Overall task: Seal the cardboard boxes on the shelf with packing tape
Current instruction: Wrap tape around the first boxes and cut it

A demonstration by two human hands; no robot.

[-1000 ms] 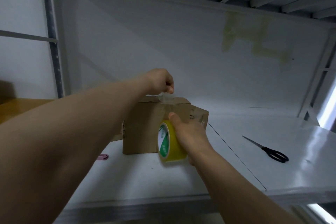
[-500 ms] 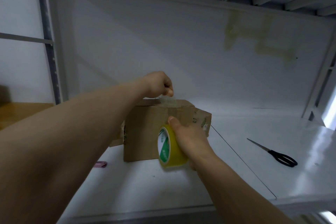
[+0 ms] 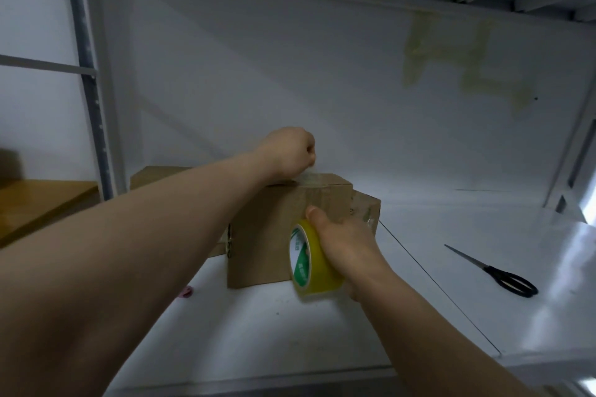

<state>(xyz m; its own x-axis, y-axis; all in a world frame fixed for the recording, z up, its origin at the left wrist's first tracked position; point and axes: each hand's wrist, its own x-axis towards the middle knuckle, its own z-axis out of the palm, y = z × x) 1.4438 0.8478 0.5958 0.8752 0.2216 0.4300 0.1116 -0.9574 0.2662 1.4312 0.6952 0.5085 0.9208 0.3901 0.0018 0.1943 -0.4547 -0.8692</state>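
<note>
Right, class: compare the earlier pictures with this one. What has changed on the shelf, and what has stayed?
The left hand, pinching the tape end, has dropped slightly, bringing it onto the top of the cardboard box. Unchanged: the right hand grips the yellow tape roll against the box front; box and scissors lie where they were.

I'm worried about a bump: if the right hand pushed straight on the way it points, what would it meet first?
Probably the cardboard box: the right hand and its tape roll look almost against its front face.
</note>
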